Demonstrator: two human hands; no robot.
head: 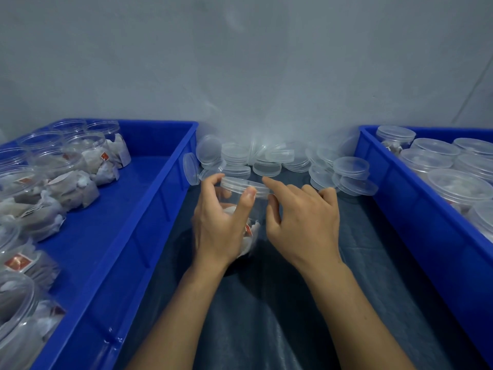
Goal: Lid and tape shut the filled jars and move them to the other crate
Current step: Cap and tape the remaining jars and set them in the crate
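Clear plastic jar (240, 209), lidded (244, 185), sat at frame centre between two blue crates (149, 209); left hand (218, 222) fingers curled round it, right hand (306, 217) fingers loosely spread beside the lid.

A plain pale grey wall (240, 62) fills the upper half of the view, smooth and unmarked apart from faint smudges and a thin dark line (472, 94) slanting down near its right edge. The light is cool, soft and even, with a dim bluish cast and no hard shadows. Below the wall, a dark blue-grey sheet (306, 316) covers the work surface, slightly glossy and wrinkled, with creases running across it toward the near edge.
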